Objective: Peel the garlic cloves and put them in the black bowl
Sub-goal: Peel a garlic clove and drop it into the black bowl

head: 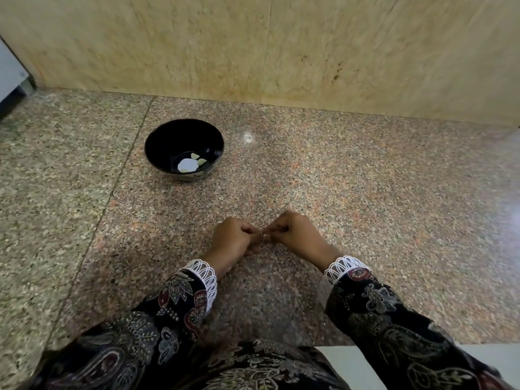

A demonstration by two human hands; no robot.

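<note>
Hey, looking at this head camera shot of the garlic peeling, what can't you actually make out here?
- What the left hand and right hand pinch between them: head view, curled fingers cover it and it is too small to identify.
- Count of the pale pieces in the black bowl: the near wall cuts some off, and glare blurs them.
- The grey object at far left: cut off by the frame edge.

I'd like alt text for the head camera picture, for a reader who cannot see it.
A person's left hand and right hand meet fingertip to fingertip over a speckled stone counter, pinching something too small to identify. Farther back and to the left, a black bowl holds a few pale garlic cloves.
</note>
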